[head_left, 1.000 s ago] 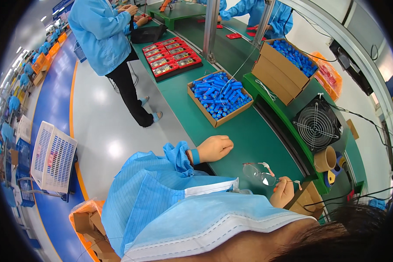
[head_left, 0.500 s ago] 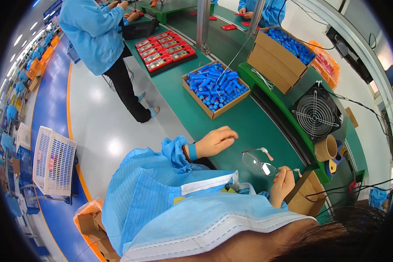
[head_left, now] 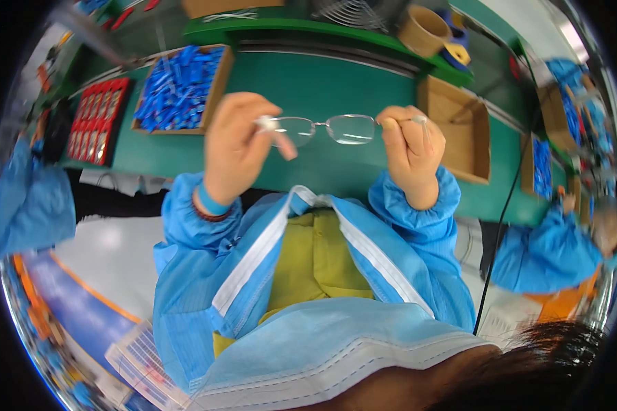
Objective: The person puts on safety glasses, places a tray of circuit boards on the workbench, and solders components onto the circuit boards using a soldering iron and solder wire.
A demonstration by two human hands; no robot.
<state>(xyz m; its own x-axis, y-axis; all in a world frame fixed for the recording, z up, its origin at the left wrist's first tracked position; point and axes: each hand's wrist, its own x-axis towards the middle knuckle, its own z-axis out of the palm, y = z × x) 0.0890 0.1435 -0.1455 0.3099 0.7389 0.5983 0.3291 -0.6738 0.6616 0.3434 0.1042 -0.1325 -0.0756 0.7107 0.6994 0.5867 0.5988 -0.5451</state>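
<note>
A pair of thin-rimmed eyeglasses (head_left: pixel 350 129) is held up in front of me, above the green bench, with both lenses clear of my fingers. My left hand (head_left: pixel 234 147) is closed at the left end of the frame, by the hinge; a pinkish temple tip points down beside the fingers. On the other end, my right hand (head_left: pixel 413 147) pinches the frame near its hinge, and a pale tip shows along the fingers. The hands are slightly blurred.
A cardboard box of blue cylindrical cells (head_left: pixel 178 89) stands left on the bench (head_left: pixel 308 79), beside a red tray (head_left: pixel 97 120). To the right is a cardboard box (head_left: pixel 452 123). A tape roll (head_left: pixel 424 31) sits on the green shelf. Co-workers (head_left: pixel 31 198) flank me.
My left hand, earlier free with bent fingers, has come to the glasses and taken their left end. The glasses are now level between both hands. My view has turned rightward toward the bench.
</note>
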